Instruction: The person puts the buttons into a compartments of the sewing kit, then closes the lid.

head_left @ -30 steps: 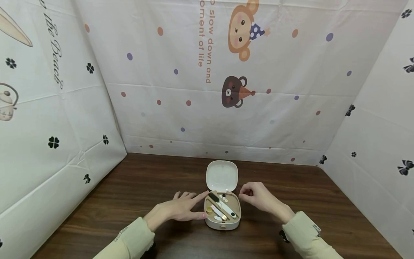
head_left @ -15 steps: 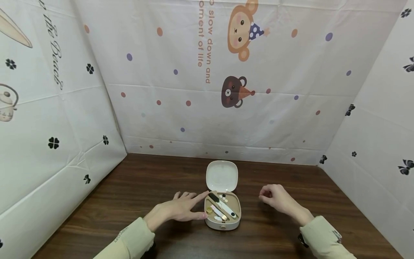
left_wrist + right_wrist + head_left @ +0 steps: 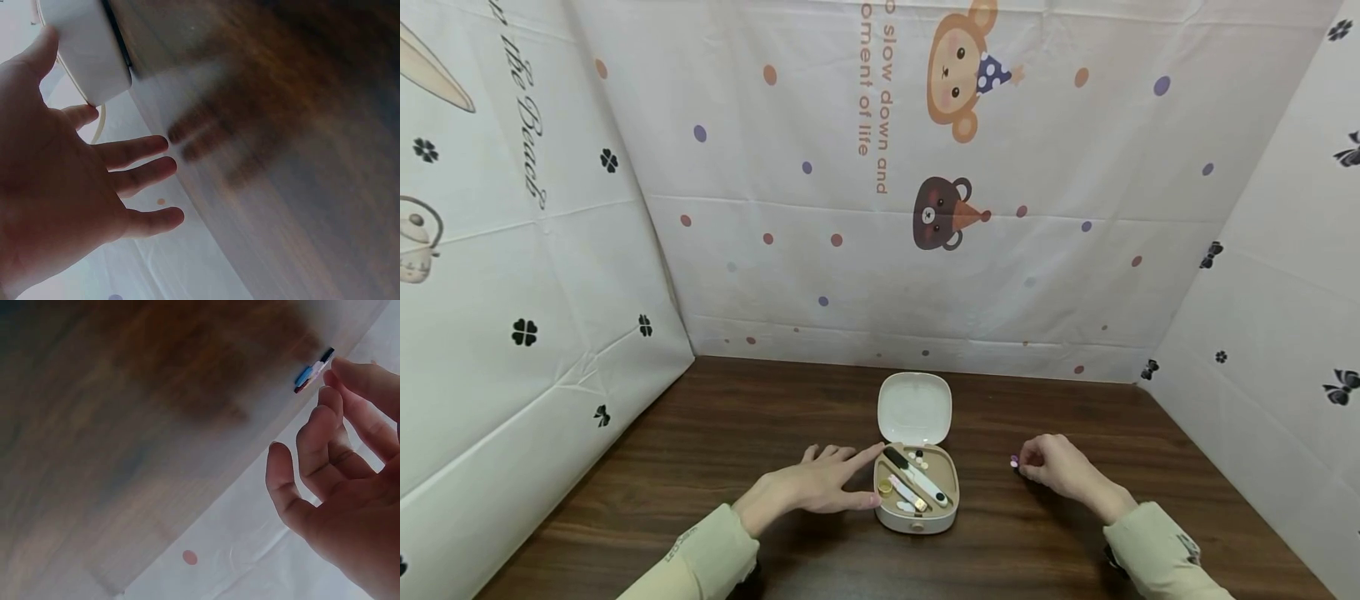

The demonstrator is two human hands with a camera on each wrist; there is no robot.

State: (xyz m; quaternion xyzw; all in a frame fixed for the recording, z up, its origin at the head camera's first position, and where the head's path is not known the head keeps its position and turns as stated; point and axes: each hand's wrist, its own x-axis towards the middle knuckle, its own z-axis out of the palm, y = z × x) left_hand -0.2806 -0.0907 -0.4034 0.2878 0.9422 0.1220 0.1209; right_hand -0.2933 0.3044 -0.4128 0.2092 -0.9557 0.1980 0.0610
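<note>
A small white case lies open on the table, lid raised behind it. Its tan tray holds a white-handled tool with a black end, a pale pink-and-white strip, a yellow round piece and several small buttons. My left hand steadies the case, straight fingers spread, thumb and forefinger touching its left side. To the right, my right hand is beside several tiny coloured pieces, blue, lilac and dark, seemingly buttons. Its fingers bend loosely, thumb and forefinger tips close to the pieces; no grip shows.
The dark wooden table is enclosed by printed white cloth at the back and both sides. The case's white lid stands up between the tray and the back cloth.
My right hand has moved from the case's right edge rightward across the table. The tiny coloured pieces now show beside its fingertips. My left hand and the case have stayed still.
</note>
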